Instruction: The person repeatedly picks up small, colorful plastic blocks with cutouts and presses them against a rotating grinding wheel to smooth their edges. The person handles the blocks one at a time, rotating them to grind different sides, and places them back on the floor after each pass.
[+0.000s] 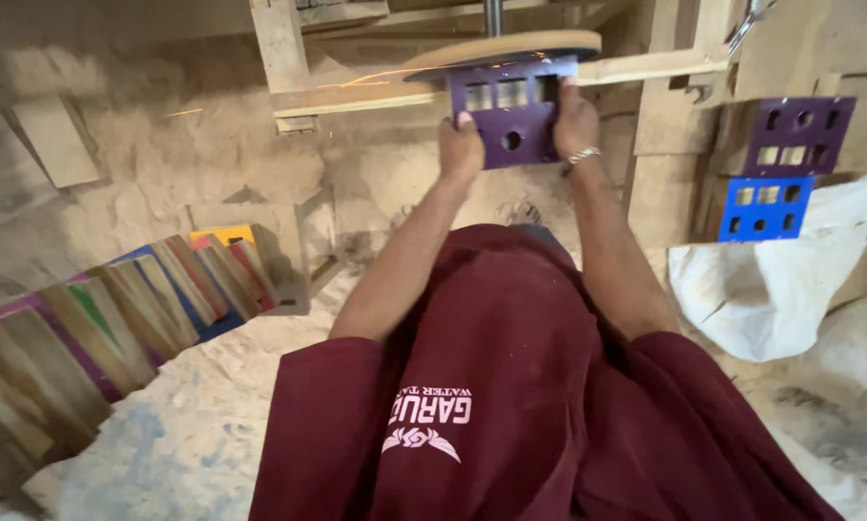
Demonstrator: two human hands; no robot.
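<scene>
**Purple panel held up against a spinning disc**

A purple wooden panel (512, 116), square with a row of rectangular cut-outs near its upper edge and a round hole at its middle, is held out at arm's length with its top edge touching the underside of a flat tan disc (510, 48). The disc sits on a metal shaft (493, 14), and thin orange sparks (385, 75) streak away to the left from where panel and disc meet.

Both hands are closed around the panel's sides. The left hand (460, 147) grips the left edge with the thumb lying over the front face; the right hand (576, 121) clamps the right edge, a metal bracelet (582, 155) at its wrist. The arms come out of short maroon sleeves (510, 386).

To the right, a second purple panel (790, 133) and a blue panel (763, 207) of the same pattern lean against a wooden frame (665, 164), above a white sack (781, 280). On the left, a row of leaning boards (124, 318) with coloured faces stands on the dusty floor (192, 434), which is covered in pale sawdust.
</scene>
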